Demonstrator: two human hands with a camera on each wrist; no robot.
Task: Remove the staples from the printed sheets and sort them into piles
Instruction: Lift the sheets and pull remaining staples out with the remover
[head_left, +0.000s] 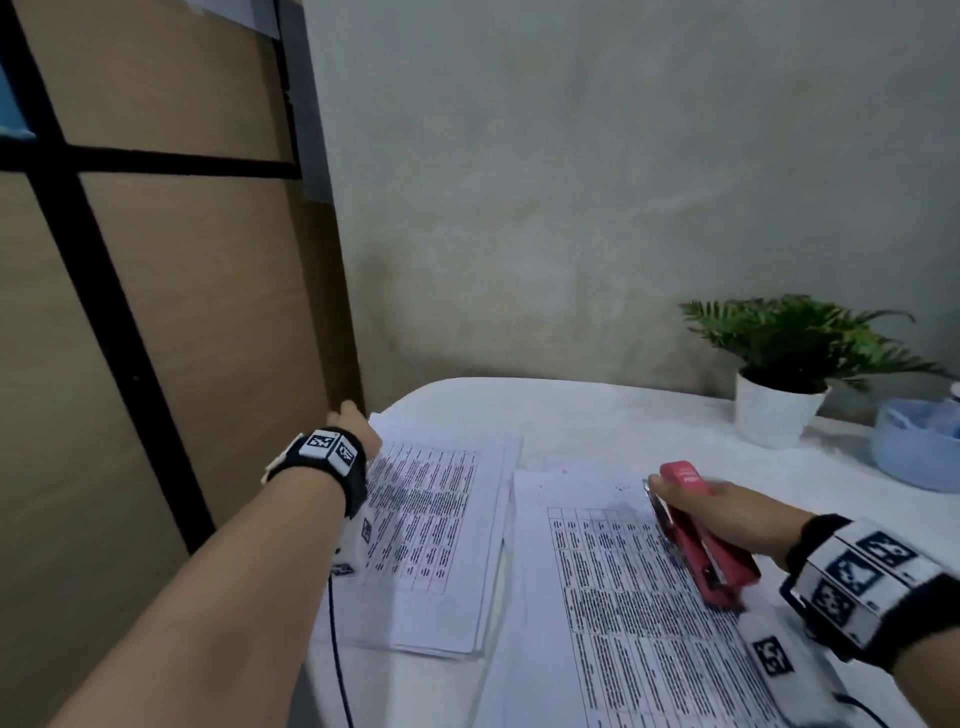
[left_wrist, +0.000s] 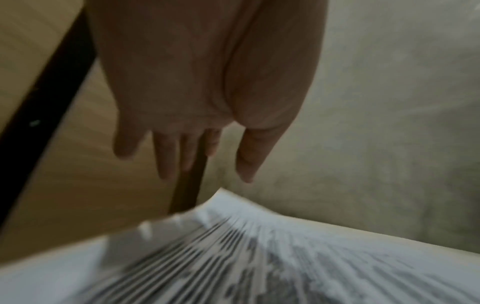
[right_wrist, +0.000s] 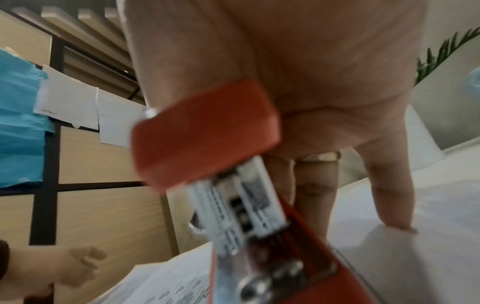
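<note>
Stapler, red metal-and-plastic, being gripped in right hand over nearer printed white sheets at table's front edge. Left hand, fingers spread and holding nothing, hovering over far-left stack. Advice: pin sheet corner flat before prying.

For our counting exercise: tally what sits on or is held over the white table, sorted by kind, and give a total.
Piles of printed sheets: 2, left pile and right pile
Red stapler, held in the right hand: 1
Potted plant: 1
Blue container: 1
Total: 5
</note>
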